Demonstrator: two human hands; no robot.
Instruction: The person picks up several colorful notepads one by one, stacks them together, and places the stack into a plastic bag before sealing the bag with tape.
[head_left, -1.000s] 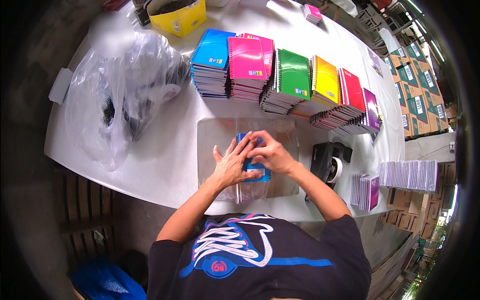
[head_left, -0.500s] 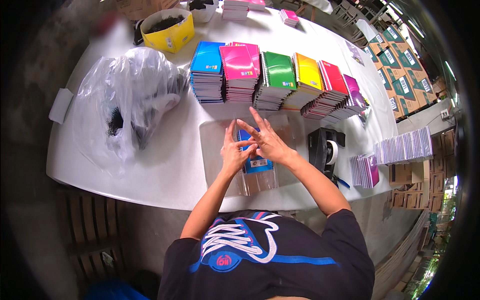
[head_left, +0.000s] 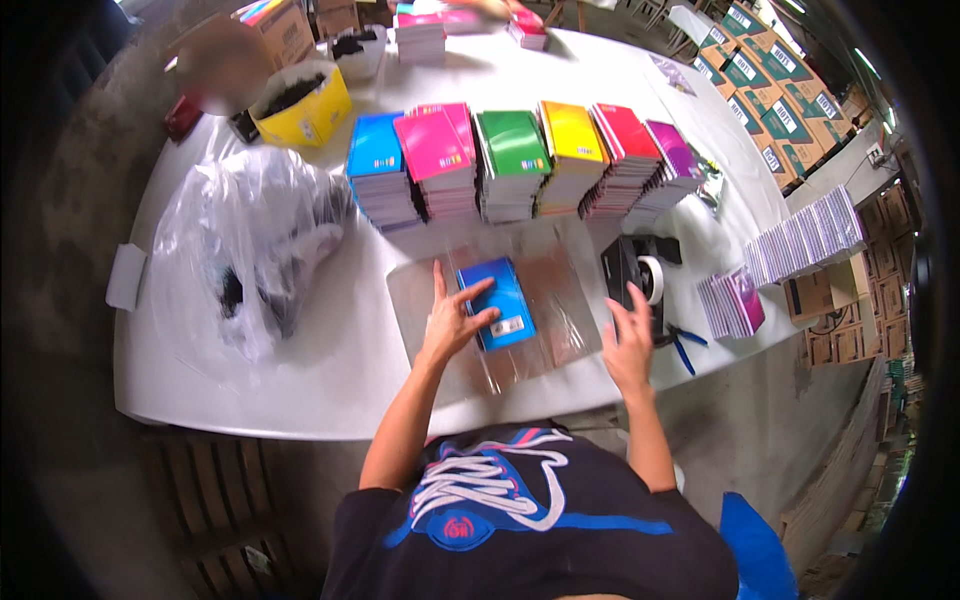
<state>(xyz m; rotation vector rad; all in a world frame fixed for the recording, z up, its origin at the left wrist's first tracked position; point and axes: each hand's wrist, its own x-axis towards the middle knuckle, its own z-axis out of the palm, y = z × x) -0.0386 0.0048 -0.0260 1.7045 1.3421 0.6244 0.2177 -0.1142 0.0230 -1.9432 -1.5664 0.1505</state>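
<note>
Pos. of blue notebook point(head_left: 510, 293) rel. to my L hand point(head_left: 452, 322) & R hand point(head_left: 628, 345)

Notebook: flat on grey board point(head_left: 418, 285), in front of me, btwn both hands. Long axis runs mostly away from me, far end leaning slightly L. Clear film point(head_left: 568, 335) spreads around it; whether film passes over or under the cover, can't tell.

L hand: nearer unit. Sits at notebook's L edge; notebook lies directly to its R. Fingers spread, not closed on anything; thumb & some fingertips over the cover, index finger pointing away past the L edge. Exact contact pressure: can't tell.

R hand: well apart from notebook, off to its R. Fingers apart, no item visible in grip. Nearest item: black tape dispenser point(head_left: 617, 262), just beyond the fingertips, w/ white tape roll point(head_left: 655, 282) on its R side. Contact w/ dispenser: can't tell.

Ref. items: blue-handled pliers point(head_left: 684, 350) just R of R hand; notebook stacks point(head_left: 512, 165) in a row beyond board.
</note>
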